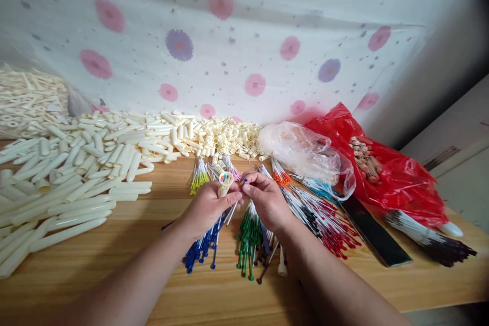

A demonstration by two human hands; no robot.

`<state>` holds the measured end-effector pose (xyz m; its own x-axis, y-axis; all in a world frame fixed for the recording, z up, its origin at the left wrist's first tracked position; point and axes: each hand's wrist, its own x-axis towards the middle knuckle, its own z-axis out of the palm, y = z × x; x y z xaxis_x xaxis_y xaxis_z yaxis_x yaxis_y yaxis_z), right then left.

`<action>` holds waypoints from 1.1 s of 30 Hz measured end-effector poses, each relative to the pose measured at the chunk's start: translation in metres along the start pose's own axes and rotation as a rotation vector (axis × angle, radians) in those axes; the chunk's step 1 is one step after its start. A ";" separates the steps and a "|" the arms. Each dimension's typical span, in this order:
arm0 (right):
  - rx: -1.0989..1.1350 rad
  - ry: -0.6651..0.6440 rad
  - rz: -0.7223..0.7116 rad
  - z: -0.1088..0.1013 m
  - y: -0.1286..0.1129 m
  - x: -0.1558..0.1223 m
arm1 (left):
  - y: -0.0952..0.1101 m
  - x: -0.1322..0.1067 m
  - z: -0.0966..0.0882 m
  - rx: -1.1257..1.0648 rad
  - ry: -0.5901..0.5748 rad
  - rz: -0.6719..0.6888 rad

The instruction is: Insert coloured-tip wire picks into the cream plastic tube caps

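Observation:
My left hand (pixel 210 206) is closed around a cream pen barrel (pixel 225 182), held upright, with several coloured ends showing in its open top. Close beside it, my right hand (pixel 267 198) pinches a small blue-tipped pen refill (pixel 245 181); most of that refill is hidden by the fingers. The fingertips of both hands meet or nearly meet. Under the hands lie bundles of white refills with blue tips (pixel 208 244) and green tips (pixel 250 237). Yellow-tipped refills (pixel 199 178) lie just beyond the left hand.
Cream barrels (pixel 87 158) are heaped at left, with short slotted cream pieces (pixel 229 135) at the back. Red-tipped refills (pixel 324 219), a black phone-like slab (pixel 376 234) and dark-tipped refills (pixel 431 239) lie right. A clear bag (pixel 301 147) and red bag (pixel 408 178) stand behind.

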<state>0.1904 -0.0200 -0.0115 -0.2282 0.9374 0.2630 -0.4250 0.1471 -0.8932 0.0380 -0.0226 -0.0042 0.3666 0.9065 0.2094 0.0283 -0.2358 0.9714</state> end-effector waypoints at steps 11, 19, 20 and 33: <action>-0.086 -0.070 -0.101 -0.012 -0.012 -0.005 | -0.003 -0.003 0.006 -0.246 -0.096 -0.058; -0.348 0.018 -0.462 -0.014 -0.058 -0.019 | -0.010 0.002 0.001 0.039 0.000 0.037; -0.347 0.115 -0.579 -0.013 -0.065 -0.023 | -0.010 0.003 0.000 0.110 0.031 0.075; -0.857 -0.057 -0.976 0.014 -0.090 -0.061 | -0.001 0.007 0.003 0.379 0.050 0.314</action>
<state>0.2306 -0.0949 0.0574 -0.1900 0.3180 0.9289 0.2512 0.9303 -0.2672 0.0430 -0.0170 -0.0042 0.3668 0.7846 0.4998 0.2634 -0.6029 0.7531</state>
